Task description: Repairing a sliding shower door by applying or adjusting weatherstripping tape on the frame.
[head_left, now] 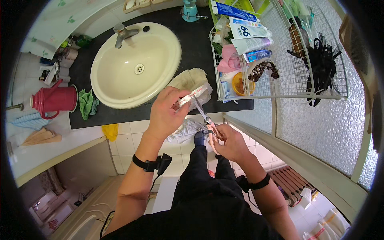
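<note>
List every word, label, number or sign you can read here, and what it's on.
I don't copy out printed text, but print shows here:
White strip in the left hand: red marks, too small to read.
White tube at the wire basket: large dark characters, readable.
Blue tube: pale print, too small to read.
Lavender tube: print too small to read.

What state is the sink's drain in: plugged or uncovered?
Uncovered: the round drain shows its dark openings at the bottom of the cream sink, with nothing lying over it.
</note>
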`<state>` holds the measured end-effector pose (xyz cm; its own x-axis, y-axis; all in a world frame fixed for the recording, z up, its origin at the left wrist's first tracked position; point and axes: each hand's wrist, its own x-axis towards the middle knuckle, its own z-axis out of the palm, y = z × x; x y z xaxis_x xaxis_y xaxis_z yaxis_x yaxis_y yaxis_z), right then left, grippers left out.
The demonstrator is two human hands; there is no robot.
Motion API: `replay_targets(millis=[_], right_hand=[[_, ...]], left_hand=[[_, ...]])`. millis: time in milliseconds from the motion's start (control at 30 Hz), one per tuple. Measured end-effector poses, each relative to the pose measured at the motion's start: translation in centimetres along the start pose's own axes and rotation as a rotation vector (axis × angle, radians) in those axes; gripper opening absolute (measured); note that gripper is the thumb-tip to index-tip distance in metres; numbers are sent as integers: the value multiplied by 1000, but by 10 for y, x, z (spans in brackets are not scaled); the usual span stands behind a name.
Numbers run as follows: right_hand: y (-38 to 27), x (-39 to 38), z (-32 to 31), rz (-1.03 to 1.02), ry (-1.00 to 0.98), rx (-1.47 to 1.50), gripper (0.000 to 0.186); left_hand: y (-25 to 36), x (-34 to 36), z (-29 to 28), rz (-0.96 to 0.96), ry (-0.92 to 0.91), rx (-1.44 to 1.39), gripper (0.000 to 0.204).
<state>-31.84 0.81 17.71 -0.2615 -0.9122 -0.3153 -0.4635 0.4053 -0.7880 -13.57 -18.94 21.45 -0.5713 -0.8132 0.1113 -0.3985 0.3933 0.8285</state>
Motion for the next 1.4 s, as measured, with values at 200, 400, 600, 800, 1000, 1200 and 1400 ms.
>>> replay_targets(millis=[200,400,600,800,1000,1200,1400], right_hand=[[-9,-1,-11,-9,-16,-22,31],[-10,0,-19,-156,26,-117,35],[-15,5,-24,-153,20,-165,40],[-25,9,-31,-129,10,-183,34],[-22,11,-32,-47,-79,-97,30],[-21,11,-35,38,-143,4,29],[-4,11,-34,177,-267,264,30]], left_hand=[[-5,1,1,-52,-15,-115,29],[-15,1,-1,-94,-66,-248,30],[-16,3,-3,-69,-88,-227,34],[-16,5,-4,-61,-91,-225,36],[-9,7,-6,-107,-105,-249,37],[-7,10,-6,-106,-105,-218,34],[-11,11,-3,-60,-114,-230,32]])
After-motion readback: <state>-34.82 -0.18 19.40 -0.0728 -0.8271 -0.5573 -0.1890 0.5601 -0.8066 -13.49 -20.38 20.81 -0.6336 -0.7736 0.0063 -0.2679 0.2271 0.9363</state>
